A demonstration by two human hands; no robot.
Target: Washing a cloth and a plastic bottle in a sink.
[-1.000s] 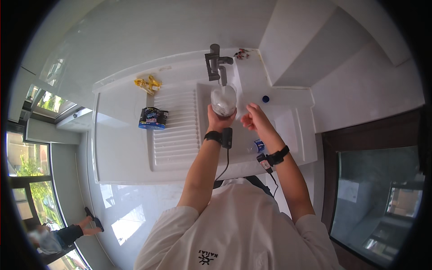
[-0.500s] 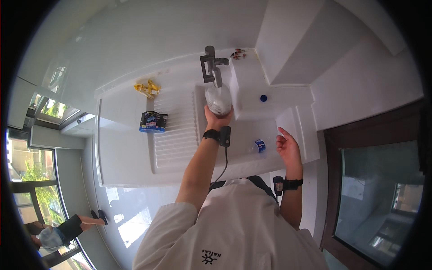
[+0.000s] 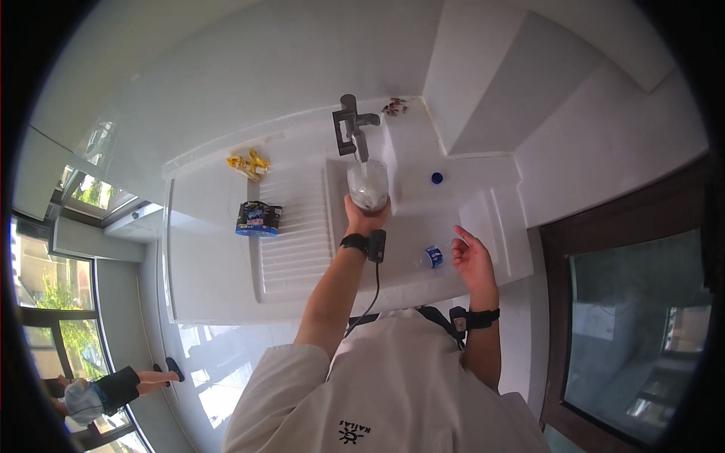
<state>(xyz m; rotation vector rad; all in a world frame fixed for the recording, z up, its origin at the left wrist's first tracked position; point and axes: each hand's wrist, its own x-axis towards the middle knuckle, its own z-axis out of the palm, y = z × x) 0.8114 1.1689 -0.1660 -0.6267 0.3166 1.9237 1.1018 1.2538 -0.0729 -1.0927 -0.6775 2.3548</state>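
I've got my left hand [image 3: 365, 220] wrapped around the bottle [image 3: 368, 185] under the tap [image 3: 353, 130], filling it; right hand [image 3: 473, 259] hangs with fingers spread, cap [image 3: 436, 178] probably goes on next.

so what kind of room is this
Most likely a kitchen: a white sink with a ribbed drainboard set in a white counter, and a grey tap under which the left hand holds a clear bottle.
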